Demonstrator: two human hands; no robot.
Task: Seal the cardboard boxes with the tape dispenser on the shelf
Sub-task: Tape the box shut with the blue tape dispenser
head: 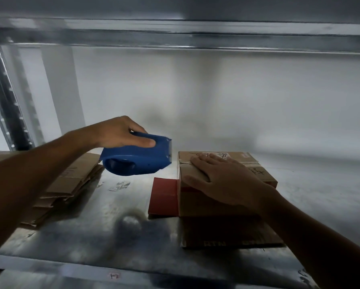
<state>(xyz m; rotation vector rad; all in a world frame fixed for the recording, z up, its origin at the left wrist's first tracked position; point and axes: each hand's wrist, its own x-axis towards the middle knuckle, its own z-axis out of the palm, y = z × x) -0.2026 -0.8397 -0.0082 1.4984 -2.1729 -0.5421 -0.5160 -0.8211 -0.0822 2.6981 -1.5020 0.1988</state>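
Blue plastic tape dispenser (133, 161) gripped in left hand (118, 133), held above grey metal shelf (104, 232), blade just beside small brown cardboard box (200, 205) right of the shelf's middle. Right hand (227, 184) flat, fingers straight, pressing closed flaps. Seems to show a pale strip across the top seam; too blurred to call sealed. Likely leaves flattened cardboard stack (70, 180) at the left edge undone.

Shelf (312, 184) room right — cardboard stack (70, 180) left

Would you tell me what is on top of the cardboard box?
The right hand rests flat on the cardboard box, near a tape strip and handwriting; the area beneath the palm is hidden.
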